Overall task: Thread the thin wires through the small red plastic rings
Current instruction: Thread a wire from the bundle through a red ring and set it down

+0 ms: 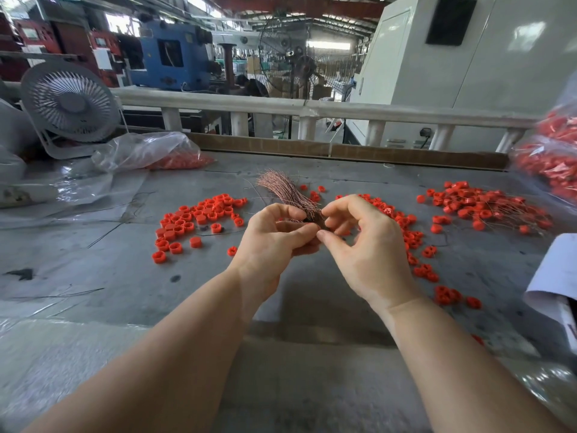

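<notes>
My left hand (pixel 274 235) grips the base of a bundle of thin copper wires (pixel 282 189), which fans up and to the left above my fingers. My right hand (pixel 359 242) meets it at the bundle's base, thumb and forefinger pinching there; whether it pinches a single wire or a ring is hidden. Loose red plastic rings (pixel 193 220) lie scattered on the grey table to the left. More rings (pixel 415 242) trail off to the right of my right hand. At the far right lies a pile of rings with wires through them (pixel 480 204).
Clear plastic bags of red rings lie at the back left (pixel 156 156) and at the right edge (pixel 552 164). A small white fan (pixel 70 103) stands at the back left. A white sleeve (pixel 559 276) enters from the right. Stray wires (pixel 106 232) lie on the table (pixel 312 354).
</notes>
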Demonstrator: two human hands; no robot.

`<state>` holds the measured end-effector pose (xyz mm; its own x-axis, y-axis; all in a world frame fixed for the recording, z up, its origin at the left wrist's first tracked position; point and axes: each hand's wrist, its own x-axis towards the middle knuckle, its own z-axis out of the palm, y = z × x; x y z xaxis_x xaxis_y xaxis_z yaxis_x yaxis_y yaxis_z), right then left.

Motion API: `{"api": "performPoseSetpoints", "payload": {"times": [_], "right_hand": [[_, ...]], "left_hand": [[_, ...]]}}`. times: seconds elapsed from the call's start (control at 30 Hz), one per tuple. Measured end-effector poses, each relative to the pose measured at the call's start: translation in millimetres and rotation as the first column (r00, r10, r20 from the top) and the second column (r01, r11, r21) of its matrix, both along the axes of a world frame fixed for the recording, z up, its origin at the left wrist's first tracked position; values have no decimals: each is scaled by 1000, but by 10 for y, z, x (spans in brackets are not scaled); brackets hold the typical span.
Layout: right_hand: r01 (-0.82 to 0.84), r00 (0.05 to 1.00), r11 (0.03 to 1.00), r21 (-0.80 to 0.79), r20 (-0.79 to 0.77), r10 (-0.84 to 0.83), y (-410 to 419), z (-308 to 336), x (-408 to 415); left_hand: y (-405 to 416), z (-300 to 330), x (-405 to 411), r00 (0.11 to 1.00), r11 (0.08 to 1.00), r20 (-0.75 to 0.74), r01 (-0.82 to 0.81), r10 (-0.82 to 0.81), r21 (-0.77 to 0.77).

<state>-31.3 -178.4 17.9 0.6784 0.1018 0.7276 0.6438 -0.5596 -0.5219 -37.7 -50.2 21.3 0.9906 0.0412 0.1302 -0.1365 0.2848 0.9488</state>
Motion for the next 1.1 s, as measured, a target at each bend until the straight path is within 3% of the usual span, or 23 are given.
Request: {"api": "performPoseSetpoints", "payload": {"times": [0.1,0.3,0.53,0.73,1.1], "right_hand": [[-27,999,1000,3,-19,27,7,0,-2],[-44,999,994,104,-8,45,-11,34,-6],[-25,999,991,128,37,21,-15,32,-16],[-27,999,993,113,30,23,-4,18,-7],[-35,998,997,75,46,32,7,14,-16]], "left_hand": [[14,4,3,1000,1000,2,4,-4,15],[23,22,18,975,938,-39,200,-219,-282],[37,25,8,958,892,-30,256,-287,-373],[14,28,12,963,910,-44,235,-265,-342],[-31,9,5,993,991,-84,74,-83,-114]]}}
